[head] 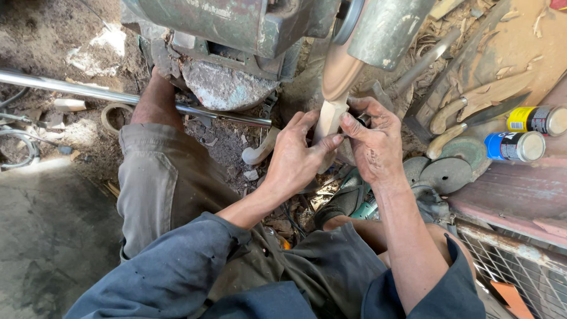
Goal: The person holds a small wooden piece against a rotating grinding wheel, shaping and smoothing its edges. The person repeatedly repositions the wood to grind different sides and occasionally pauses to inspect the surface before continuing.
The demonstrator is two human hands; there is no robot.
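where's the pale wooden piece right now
In the head view the pale wooden piece stands near the middle, gripped between the left hand and right hand, just below the grey machine.

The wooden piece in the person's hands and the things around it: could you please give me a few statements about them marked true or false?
1. Both hands hold the wooden piece. True.
2. The left hand is holding a spray can. False: the two cans lie at the right, untouched.
3. A metal rod lies across the ground at the left. True.
4. The right hand rests on the knife. False: the knife lies apart on the bench.
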